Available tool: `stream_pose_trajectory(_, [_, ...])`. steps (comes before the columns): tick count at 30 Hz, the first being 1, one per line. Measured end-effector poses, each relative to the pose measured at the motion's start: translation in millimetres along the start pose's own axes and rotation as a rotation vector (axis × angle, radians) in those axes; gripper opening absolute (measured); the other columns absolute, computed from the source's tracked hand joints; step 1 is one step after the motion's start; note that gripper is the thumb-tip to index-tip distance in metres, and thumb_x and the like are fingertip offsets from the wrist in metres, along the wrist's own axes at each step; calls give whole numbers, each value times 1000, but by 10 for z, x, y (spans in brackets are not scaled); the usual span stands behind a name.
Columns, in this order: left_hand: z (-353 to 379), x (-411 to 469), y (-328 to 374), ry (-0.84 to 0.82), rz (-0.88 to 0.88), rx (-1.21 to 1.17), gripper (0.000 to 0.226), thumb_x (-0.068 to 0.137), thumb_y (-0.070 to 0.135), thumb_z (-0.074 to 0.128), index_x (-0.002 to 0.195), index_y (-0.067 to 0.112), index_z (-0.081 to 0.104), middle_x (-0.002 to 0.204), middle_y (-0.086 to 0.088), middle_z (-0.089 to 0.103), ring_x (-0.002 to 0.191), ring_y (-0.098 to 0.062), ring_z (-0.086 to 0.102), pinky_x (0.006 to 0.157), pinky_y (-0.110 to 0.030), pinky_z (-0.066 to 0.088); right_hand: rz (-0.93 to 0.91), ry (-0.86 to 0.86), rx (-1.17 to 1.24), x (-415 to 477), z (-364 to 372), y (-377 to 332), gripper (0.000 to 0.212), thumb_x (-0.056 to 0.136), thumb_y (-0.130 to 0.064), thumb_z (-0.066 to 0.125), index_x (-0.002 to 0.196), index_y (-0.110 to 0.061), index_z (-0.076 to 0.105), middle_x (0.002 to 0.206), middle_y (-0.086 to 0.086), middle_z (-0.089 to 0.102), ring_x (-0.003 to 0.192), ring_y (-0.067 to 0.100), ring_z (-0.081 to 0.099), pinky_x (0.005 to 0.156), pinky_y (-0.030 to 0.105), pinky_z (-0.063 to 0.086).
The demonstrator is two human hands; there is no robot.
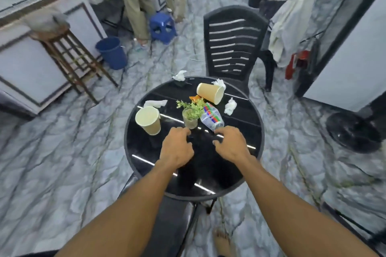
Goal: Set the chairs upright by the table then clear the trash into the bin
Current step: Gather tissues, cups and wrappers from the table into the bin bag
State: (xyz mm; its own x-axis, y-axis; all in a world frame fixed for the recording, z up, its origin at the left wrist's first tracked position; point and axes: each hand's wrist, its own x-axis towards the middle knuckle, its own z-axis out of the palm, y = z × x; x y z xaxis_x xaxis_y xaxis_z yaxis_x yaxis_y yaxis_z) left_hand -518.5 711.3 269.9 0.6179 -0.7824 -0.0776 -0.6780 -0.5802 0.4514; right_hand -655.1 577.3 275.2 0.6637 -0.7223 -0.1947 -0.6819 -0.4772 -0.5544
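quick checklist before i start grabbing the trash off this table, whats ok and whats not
1. Chair upright at the table: ok.
2. Hands free: ok, left hand and right hand hold nothing.
3. Table cleared: not ok, upright cup, tipped cup, bottle and tissues lie on it.
4. Plant glass out of the way: not ok, it stands right beside the bottle.
5. Bin open: ok, blue bin stands open on the floor.
6. Upright cup empty: cannot tell.
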Motion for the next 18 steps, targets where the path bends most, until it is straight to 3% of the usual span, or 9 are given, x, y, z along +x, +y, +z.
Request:
stream_pose_trajectory(6, [-139,375,-422,192,-190,81,45,81,19,67,125,14,63,130,-2,60,124,-25,45,103,-39,41,-59,20,-102,733,158,-112,41,77,-30,78,111,-9,68,116,12,63,108,34,59,88,43,54])
stream_pose_trajectory(10, [-231,581,-624,315,-276,192,61,75,26,74,132,14,55,144,-8,47,132,-32,38,108,-46,39,-69,10,-200,1102,309,-87,66,73,-41,83,128,-13,62,128,10,55,118,33,53,96,48,50])
stream_pose_trajectory(14, [-253,801,-806,283,-401,192,81,78,39,75,147,18,39,159,-13,27,148,-38,18,120,-53,20,-95,-52,-346,1353,467,-74,84,72,-49,82,142,-20,47,146,9,42,134,32,38,105,51,43])
stream_pose_trajectory(18, [-196,938,-949,197,-464,173,93,80,47,73,156,22,25,166,-15,12,153,-39,6,122,-59,16,-103,-84,-411,1465,569,-58,81,72,-47,84,140,-20,50,157,5,32,139,33,33,106,56,41])
